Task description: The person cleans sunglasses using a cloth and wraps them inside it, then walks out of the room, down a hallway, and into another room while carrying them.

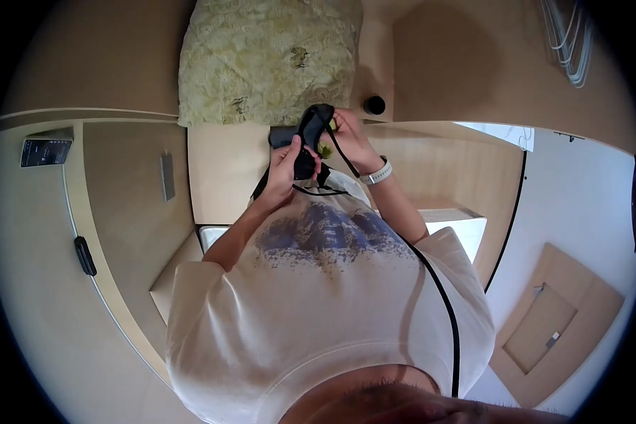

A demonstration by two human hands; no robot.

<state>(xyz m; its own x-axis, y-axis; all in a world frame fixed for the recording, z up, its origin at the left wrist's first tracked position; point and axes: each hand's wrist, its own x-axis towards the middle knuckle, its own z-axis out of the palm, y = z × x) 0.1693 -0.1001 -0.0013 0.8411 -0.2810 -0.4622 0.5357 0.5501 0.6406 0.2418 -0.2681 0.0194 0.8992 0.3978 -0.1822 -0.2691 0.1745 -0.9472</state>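
Black glasses with dark lenses (pixel 312 127) are between my two hands, with one long thin arm slanting down to the right. My left hand (pixel 284 169) is closed round their lower left part, beside a darker black piece (pixel 304 167) whose shape is unclear. My right hand (pixel 355 145), with a light watch band on its wrist, has its fingers bent on the upper right side of the glasses. Something small and green (pixel 325 150) shows between the hands. A dark grey object (pixel 281 136) lies just behind my left hand.
Ahead lies a yellow-green patterned cloth or cushion (pixel 268 60). A black round container (pixel 374 105) stands to its right. White hangers (pixel 571 46) hang at the upper right. A small dark screen (pixel 46 151) is at the left, with a black device (pixel 85 256) on a white cable below.
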